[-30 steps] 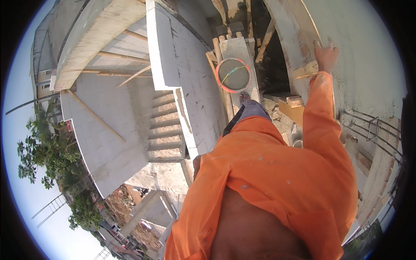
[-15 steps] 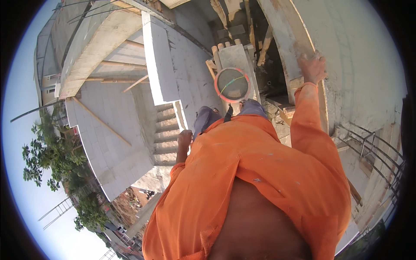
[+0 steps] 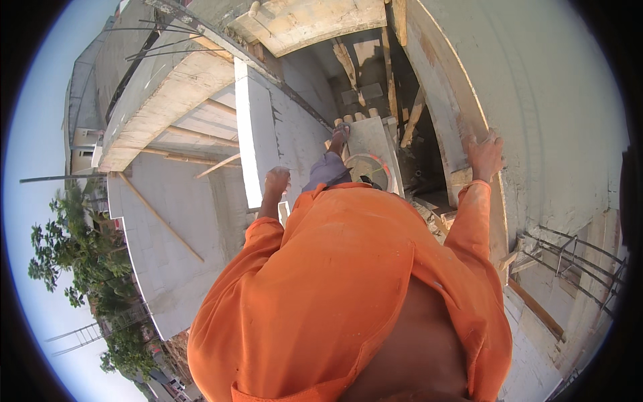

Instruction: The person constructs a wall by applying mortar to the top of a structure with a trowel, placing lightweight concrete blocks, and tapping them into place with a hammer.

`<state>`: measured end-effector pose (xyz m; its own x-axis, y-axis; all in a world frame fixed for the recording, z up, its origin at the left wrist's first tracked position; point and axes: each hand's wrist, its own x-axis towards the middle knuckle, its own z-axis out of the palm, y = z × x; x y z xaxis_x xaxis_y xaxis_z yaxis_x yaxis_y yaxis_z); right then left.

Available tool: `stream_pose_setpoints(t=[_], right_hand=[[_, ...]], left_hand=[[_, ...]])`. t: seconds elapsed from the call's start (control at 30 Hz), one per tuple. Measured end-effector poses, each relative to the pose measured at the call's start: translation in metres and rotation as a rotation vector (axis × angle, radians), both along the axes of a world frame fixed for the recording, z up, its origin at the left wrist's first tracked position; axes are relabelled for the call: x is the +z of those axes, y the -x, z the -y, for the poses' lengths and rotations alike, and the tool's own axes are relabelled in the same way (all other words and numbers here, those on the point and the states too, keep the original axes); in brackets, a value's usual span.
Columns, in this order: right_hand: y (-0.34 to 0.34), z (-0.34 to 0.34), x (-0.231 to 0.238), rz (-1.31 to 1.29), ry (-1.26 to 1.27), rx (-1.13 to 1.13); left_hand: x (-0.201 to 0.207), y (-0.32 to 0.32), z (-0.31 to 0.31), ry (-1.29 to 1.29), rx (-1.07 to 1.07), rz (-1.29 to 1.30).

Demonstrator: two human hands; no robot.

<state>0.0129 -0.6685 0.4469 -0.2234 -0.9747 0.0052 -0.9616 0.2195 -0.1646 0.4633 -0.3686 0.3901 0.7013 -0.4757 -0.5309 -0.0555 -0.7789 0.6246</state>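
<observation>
My right hand is on the edge of a wooden form board beside a smooth grey concrete surface, its fingers bent over that edge. Close to a white block wall, my left hand is raised with fingers curled in and nothing visible in it; whether it touches the wall I cannot tell. Ahead of my body, a round bucket with a red rim stands on a grey plank. My orange shirt hides its near part. One foot is beside it on the plank.
Beyond the plank is a dark opening with wooden props. A curved board form spans its far side. Bent steel bars stick out at the right. Bamboo poles lean at the left, with trees below.
My left hand has risen and moved forward along the wall. One foot has stepped forward past the bucket, and my body now covers more of it. My right hand stays on the board edge.
</observation>
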Motion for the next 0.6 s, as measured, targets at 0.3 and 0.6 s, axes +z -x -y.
stream_pose_setpoints(t=[0.3, 0.6], right_hand=[[-0.012, 0.005, -0.002, -0.13, 0.024, -0.108], [0.0, 0.02, -0.01, -0.112, -0.193, -0.158]], left_hand=[[0.079, -0.196, 0.273, 0.512, 0.016, 0.192], [0.066, -0.348, 0.474, 0.503, 0.381, 0.167]])
